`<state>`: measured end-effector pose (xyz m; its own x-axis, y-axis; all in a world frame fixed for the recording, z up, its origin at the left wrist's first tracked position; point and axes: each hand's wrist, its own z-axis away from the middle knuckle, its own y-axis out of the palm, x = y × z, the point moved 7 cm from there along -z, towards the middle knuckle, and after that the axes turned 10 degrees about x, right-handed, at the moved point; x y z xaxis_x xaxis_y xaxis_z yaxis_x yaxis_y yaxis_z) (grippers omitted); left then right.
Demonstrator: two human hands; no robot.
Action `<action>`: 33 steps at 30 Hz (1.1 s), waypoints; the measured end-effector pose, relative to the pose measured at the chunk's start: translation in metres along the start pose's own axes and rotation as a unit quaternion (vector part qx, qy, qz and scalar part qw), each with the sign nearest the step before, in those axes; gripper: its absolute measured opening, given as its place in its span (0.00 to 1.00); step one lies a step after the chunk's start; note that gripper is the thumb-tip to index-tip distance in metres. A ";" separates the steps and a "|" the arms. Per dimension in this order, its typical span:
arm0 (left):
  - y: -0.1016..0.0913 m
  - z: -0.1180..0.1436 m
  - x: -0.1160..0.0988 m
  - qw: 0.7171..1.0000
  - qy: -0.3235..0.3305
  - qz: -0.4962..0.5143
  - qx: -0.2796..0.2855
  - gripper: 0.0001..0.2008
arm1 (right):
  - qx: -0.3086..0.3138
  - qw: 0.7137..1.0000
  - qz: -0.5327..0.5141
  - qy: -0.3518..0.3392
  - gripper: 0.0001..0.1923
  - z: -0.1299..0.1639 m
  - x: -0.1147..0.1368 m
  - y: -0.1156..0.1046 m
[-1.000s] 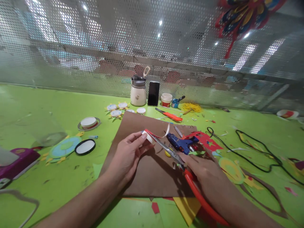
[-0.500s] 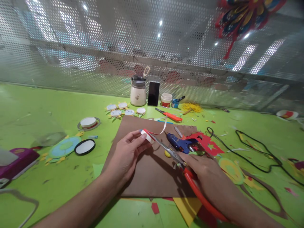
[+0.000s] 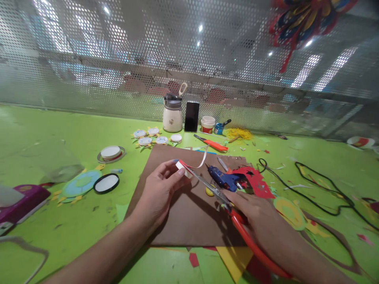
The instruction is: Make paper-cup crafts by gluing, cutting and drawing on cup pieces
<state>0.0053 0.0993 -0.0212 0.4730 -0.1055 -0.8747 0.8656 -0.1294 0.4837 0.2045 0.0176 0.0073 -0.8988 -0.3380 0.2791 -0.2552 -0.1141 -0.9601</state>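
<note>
Over the brown board [image 3: 183, 225], my left hand [image 3: 158, 189] pinches a small red-and-white paper piece [image 3: 182, 167] between thumb and fingers. From it a thin white strip [image 3: 203, 158] curls up and to the right. My right hand [image 3: 251, 211] is closed around red-handled scissors [image 3: 220, 196], whose blades reach the right edge of the paper. Whether the blades are fully closed I cannot make out. Just beyond the blades lies a blue glue gun [image 3: 223, 178], beside red paper with star-shaped holes [image 3: 258, 182].
An orange-handled cutter [image 3: 214, 145] lies behind the board. Farther back stand a white jar [image 3: 172, 118], a phone [image 3: 192, 116] and a red-white cup [image 3: 207, 124]. Black cord [image 3: 322, 203] loops at right. A black-rimmed disc [image 3: 106, 183] and a purple tool [image 3: 23, 201] sit left.
Both hands stay almost in place. The red strip's edge has parted slightly more from the white piece near the scissor tips. The view has shifted a little.
</note>
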 end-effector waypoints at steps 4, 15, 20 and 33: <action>0.001 0.001 0.000 1.000 -0.001 -0.010 0.009 0.19 | -0.012 1.000 0.010 0.004 0.25 0.001 0.000 0.000; 0.001 0.001 0.002 1.000 0.000 -0.006 0.004 0.17 | -0.003 1.000 0.008 0.002 0.25 0.001 -0.002 -0.003; 0.001 0.002 0.003 1.000 -0.008 -0.006 0.006 0.17 | 0.007 1.000 0.010 0.001 0.24 -0.002 0.003 -0.007; -0.003 -0.001 -0.002 1.000 -0.021 0.021 -0.002 0.16 | 0.019 0.999 -0.031 0.004 0.22 -0.005 -0.004 -0.004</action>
<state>0.0022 0.1008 -0.0212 0.5012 -0.1519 -0.8519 0.8460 -0.1209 0.5193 0.2071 0.0234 0.0096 -0.8843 -0.3219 0.3382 -0.2971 -0.1709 -0.9394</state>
